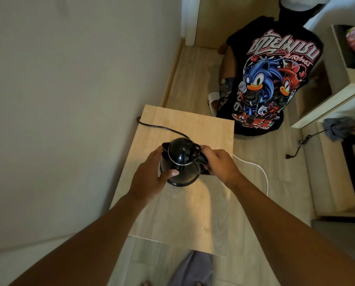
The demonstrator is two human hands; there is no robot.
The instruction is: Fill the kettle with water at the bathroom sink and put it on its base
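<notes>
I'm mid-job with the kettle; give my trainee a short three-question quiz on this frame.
1. True or false: both hands hold the kettle.
2. Which hand grips the handle? A) left hand B) right hand
3. What colour is the cord running from behind the kettle across the wooden table toward the wall?

Key: 1. True. 2. B; the left hand cups the body. 3. Black; a white cable lies on the floor to the right.

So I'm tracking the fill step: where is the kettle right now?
In the head view the black kettle sits centre frame over the wooden table, held between the left hand and right hand.
</notes>
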